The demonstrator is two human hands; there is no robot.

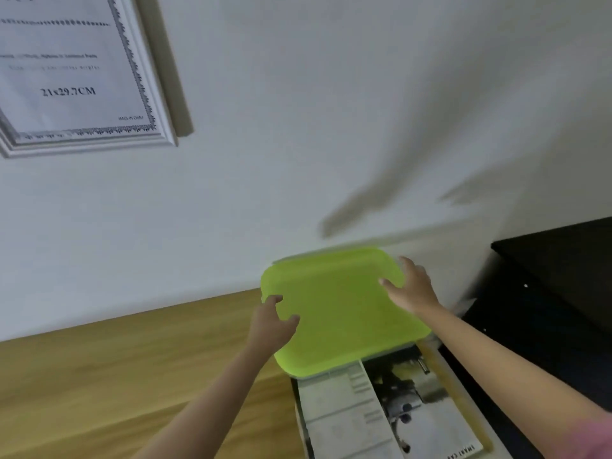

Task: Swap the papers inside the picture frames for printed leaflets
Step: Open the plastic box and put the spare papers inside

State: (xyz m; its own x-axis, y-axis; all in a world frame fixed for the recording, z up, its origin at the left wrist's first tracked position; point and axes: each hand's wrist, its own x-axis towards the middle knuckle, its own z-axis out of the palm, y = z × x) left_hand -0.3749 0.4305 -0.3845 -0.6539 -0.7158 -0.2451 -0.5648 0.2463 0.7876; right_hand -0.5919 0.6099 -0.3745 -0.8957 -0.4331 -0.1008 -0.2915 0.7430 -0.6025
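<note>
A white picture frame point(145, 94) hangs on the wall at the upper left, with a printed sheet point(66, 71) marked "21x29.7CM" inside it. Low at the right, a lime-green tray-like lid point(341, 309) is held tilted above a stack of printed leaflets point(381, 415). My left hand point(270, 323) grips the lid's left edge. My right hand point(412, 286) holds its upper right corner, fingers spread over the rim. The leaflets lie in a pale container whose far end the lid hides.
A wooden tabletop point(116, 376) runs along the white wall point(331, 111). A black cabinet point(556, 276) stands at the right, close to the container of leaflets.
</note>
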